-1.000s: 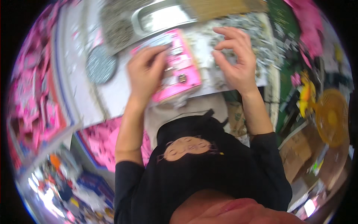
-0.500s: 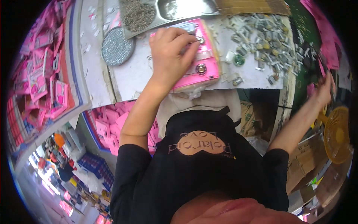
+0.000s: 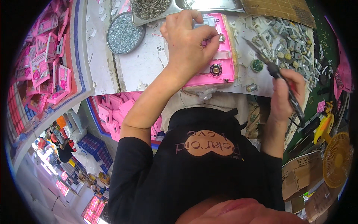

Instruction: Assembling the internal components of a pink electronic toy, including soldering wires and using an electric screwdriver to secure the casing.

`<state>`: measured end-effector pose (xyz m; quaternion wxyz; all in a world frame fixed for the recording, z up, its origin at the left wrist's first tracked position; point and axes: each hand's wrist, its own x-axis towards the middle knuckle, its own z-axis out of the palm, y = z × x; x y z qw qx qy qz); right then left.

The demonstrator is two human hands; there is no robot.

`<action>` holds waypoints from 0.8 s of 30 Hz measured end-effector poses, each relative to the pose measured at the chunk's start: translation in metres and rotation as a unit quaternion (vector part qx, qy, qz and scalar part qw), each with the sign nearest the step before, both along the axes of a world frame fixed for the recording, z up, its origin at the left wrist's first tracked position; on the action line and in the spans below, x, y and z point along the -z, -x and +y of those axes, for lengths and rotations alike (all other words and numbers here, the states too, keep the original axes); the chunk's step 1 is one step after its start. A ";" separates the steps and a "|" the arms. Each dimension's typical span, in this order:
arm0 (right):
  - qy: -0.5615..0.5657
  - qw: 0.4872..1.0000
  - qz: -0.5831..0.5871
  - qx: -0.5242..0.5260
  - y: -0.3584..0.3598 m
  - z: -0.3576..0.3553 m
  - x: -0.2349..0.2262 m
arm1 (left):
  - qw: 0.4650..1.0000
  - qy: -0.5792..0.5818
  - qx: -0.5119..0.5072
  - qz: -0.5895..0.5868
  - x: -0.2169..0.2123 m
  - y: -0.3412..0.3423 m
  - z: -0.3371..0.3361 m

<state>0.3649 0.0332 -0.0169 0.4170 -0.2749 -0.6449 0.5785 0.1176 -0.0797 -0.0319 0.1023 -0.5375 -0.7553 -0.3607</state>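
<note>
A pink plastic housing lies on the table in front of me. It holds a round black-and-metal part, a small metal part and a grey block. My left hand rests over its left side, thumb and bent fingers closed beside the small metal part; what they pinch is hidden. A thin red wire shows left of that hand. To the right, my right hand grips the black handle of a soldering iron. Its tip points up-left, apart from the housing.
Small metal motors and white plastic pieces are heaped at the right, near a round green piece. Screws fill a round dish by a metal tray. Pink parts are piled left. A yellow fan stands lower right.
My right hand has come in from the far right and now holds the soldering iron over the table. My left hand stays at the housing. The whole view has shifted slightly.
</note>
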 end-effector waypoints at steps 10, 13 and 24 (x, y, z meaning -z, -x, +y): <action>-0.005 0.995 -0.057 -0.086 0.028 -0.005 0.005 | 1.000 -0.003 0.000 -0.011 0.002 0.002 0.000; -0.011 0.995 -0.049 -0.085 0.028 -0.005 0.007 | 1.000 0.007 0.011 -0.001 -0.001 0.004 -0.002; -0.021 0.995 -0.052 -0.085 0.027 -0.003 0.007 | 0.999 0.015 0.027 0.024 0.001 0.008 0.001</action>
